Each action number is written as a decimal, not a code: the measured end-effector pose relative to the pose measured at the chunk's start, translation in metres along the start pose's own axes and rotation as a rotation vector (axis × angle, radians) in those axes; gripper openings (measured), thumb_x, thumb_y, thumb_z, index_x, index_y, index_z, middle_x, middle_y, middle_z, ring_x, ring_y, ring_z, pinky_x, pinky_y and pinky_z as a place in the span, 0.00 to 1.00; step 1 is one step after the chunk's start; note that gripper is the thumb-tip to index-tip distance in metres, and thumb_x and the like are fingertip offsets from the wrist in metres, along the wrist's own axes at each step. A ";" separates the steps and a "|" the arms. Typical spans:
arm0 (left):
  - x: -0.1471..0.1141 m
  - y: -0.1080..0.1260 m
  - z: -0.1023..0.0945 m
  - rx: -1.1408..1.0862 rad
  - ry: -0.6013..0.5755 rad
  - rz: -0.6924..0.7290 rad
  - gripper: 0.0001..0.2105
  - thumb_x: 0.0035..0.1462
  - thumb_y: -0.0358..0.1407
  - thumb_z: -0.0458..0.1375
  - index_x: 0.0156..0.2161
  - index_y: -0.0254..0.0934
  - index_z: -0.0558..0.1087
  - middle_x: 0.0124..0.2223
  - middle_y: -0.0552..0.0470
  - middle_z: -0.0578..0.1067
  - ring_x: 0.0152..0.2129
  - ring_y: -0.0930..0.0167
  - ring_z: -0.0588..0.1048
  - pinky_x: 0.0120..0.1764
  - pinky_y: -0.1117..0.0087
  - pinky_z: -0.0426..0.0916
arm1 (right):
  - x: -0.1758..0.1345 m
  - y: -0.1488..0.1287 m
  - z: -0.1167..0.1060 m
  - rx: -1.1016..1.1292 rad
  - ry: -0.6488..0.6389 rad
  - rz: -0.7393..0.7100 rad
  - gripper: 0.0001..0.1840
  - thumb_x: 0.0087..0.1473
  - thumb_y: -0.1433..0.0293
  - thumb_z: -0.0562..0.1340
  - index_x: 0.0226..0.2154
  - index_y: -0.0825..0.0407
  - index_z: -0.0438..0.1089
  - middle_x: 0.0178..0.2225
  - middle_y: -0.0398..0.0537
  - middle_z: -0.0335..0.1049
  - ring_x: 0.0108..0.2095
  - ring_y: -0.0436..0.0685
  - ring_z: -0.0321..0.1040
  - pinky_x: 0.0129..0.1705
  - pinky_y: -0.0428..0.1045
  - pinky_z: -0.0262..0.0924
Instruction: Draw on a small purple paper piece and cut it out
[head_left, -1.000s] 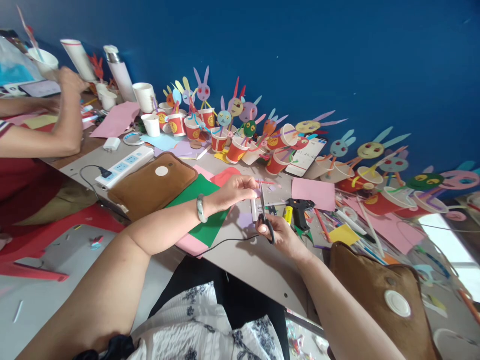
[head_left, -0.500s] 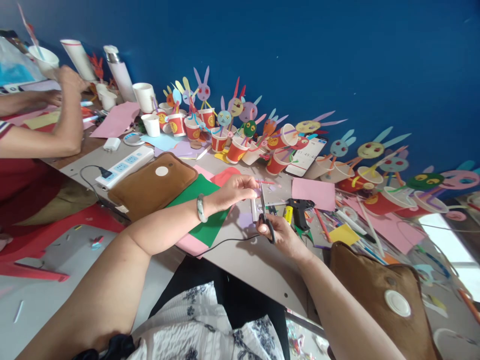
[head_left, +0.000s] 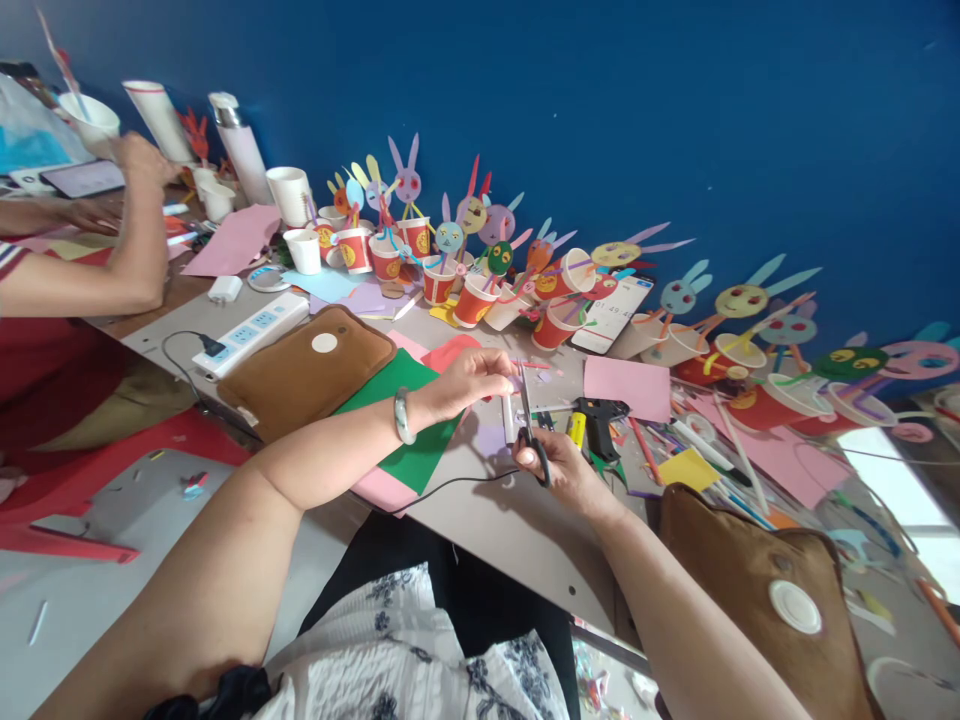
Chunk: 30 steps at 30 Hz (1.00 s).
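Blue wall (head_left: 600,120) fills the back, and a long gray table (head_left: 517,545) runs along it. One brown cushion (head_left: 300,370) lies by the table's near edge on the left, and another brown cushion (head_left: 720,580) lies near that edge on the right. Red and white paper cups (head_left: 474,300) with paper bunnies (head_left: 407,184) stand along the far edge. Green paper (head_left: 412,455) lies partly under the left arm. A black glue gun (head_left: 598,432) rests just right of the hands. The right hand (head_left: 559,468) grasps black scissors (head_left: 536,455), tips pointing to the far edge. The left hand (head_left: 472,382) pinches a tiny purple bit of paper (head_left: 515,384) right by the blades, above the middle of the table. I think the blades could nip those fingertips, because they are so close, or cut crooked if the pinch slips. A thin cord (head_left: 457,480) comes in from the near edge and could snag a low wrist. Moving toward the near edge looks easiest; the glue gun crowds the right side, and the cups block the far edge.
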<state>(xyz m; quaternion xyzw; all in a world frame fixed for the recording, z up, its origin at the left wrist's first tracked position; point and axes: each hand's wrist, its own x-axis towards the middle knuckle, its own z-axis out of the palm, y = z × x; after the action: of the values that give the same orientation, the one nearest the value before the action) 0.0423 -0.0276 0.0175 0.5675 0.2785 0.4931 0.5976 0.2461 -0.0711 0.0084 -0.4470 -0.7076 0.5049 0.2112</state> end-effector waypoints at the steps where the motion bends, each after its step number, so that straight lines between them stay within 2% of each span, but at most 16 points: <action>1: 0.000 0.000 0.000 -0.002 0.001 0.001 0.09 0.47 0.35 0.62 0.24 0.34 0.65 0.25 0.57 0.66 0.24 0.78 0.65 0.31 0.73 0.60 | 0.000 0.000 0.000 0.000 -0.002 -0.001 0.38 0.41 0.32 0.60 0.21 0.51 0.57 0.21 0.39 0.51 0.25 0.50 0.47 0.28 0.48 0.43; 30: 0.000 0.003 0.000 -0.009 0.021 0.028 0.10 0.47 0.35 0.61 0.24 0.35 0.64 0.25 0.57 0.67 0.24 0.78 0.66 0.31 0.73 0.62 | -0.001 -0.001 0.000 0.009 -0.007 -0.053 0.37 0.44 0.33 0.60 0.21 0.51 0.59 0.21 0.40 0.52 0.25 0.49 0.47 0.26 0.48 0.46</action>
<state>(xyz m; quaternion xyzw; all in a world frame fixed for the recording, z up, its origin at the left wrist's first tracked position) 0.0414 -0.0274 0.0200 0.5632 0.2746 0.5088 0.5904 0.2464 -0.0718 0.0093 -0.4254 -0.7175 0.5041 0.2240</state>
